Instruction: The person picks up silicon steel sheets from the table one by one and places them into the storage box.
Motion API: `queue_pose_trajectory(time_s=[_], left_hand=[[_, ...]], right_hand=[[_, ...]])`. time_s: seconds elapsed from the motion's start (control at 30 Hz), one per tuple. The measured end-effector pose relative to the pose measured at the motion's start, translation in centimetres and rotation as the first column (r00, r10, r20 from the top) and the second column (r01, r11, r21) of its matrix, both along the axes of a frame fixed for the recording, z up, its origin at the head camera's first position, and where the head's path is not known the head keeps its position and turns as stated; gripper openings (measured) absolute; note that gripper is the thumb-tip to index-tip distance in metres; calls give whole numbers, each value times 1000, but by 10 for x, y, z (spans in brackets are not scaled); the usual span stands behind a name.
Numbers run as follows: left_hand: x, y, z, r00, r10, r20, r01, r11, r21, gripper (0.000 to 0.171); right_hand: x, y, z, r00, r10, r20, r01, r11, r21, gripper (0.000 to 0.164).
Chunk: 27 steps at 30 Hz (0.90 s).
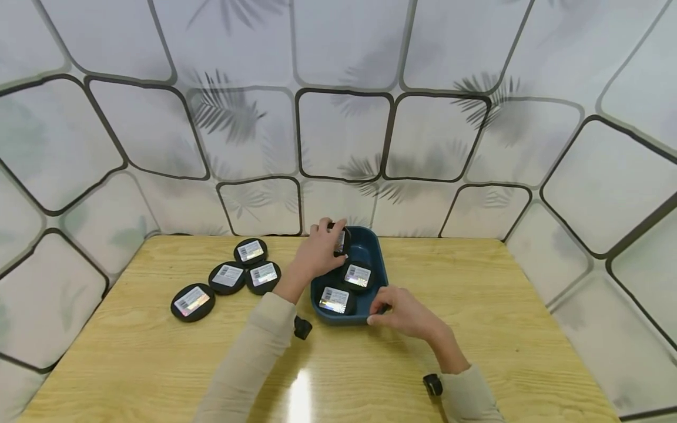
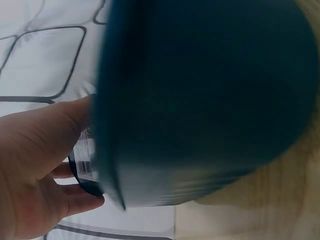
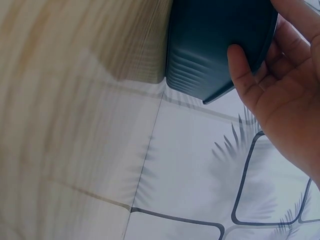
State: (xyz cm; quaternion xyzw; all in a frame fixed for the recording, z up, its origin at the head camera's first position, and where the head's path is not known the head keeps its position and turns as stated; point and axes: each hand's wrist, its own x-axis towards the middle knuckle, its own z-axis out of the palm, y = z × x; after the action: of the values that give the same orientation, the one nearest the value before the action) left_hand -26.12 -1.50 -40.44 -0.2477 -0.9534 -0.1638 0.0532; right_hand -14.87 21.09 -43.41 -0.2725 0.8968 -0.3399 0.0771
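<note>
A dark blue plastic bin (image 1: 362, 238) stands on the table, with two black round discs (image 1: 357, 275) bearing white and shiny labels inside. Over its far left corner, my left hand (image 1: 316, 251) grips another labelled black disc (image 1: 346, 242) by its edge. From the left wrist, this disc (image 2: 85, 159) shows between thumb and fingers, partly hidden behind the bin's wall (image 2: 210, 90). My right hand (image 1: 406, 311) holds the bin's near right corner. In the right wrist view its thumb lies on the outside wall (image 3: 210, 60) and the other fingers reach over the rim.
Several more labelled black discs (image 1: 193, 302) lie flat on the wooden table (image 1: 132, 364), left of the bin. A patterned curtain (image 1: 344, 135) with leaf prints rises behind the table and along both sides. Small black devices (image 1: 432, 385) sit at both wrists.
</note>
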Motion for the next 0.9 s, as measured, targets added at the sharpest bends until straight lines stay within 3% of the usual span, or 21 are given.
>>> queue_pose_trajectory(time_s=[0.27,0.57,0.9], left_hand=[[-8,3,-21,1000,1,0,-1,995,-101,88],[-14,4,-41,997,-20,-71,9,989,-151,81],[-20,7,-47,998,-22,-67,11,987,-162,77]], right_hand=[[2,0,-2,1000,13,-6,-13,1000,-14,8],[2,-2,-2,1000,25,-2,-25,1000,-19,7],[0,0,0,1000,12,-3,-12,1000,5,7]])
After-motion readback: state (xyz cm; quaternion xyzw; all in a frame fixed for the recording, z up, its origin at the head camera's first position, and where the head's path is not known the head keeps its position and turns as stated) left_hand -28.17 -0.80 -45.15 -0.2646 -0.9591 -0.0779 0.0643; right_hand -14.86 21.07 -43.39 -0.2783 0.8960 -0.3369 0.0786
